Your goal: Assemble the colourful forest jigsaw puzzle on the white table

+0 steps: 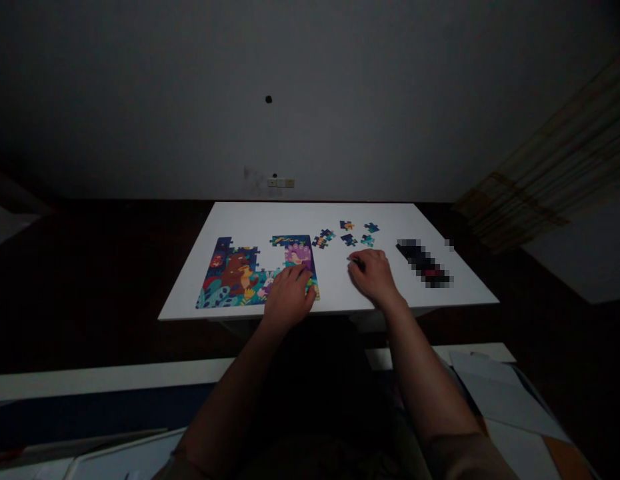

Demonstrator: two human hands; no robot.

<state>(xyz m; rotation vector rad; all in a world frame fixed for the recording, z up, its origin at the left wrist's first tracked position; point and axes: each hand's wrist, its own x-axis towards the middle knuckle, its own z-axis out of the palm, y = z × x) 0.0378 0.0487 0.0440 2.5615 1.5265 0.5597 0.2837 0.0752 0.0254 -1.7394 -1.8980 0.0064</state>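
A partly assembled jigsaw puzzle (235, 270) lies at the left of the white table, showing a brown bear and colourful plants. Its upper middle is an open gap. My left hand (289, 293) rests flat on the puzzle's lower right part, fingers stretched out and holding nothing. To the right of the puzzle, my right hand (374, 275) is closed on a small dark thing (359, 263), seemingly a puzzle piece seen edge-on; the fingers cover part of it. Several loose puzzle pieces (349, 240) lie beyond my right hand, two of them close together near the puzzle's right edge.
The white table (260, 217) stands near a grey wall with a socket strip (281, 183). A dark, pixelated object (424, 263) lies on the table's right side. A curtain (535, 147) hangs at the right. Papers or boxes (505, 393) lie at the lower right beside me.
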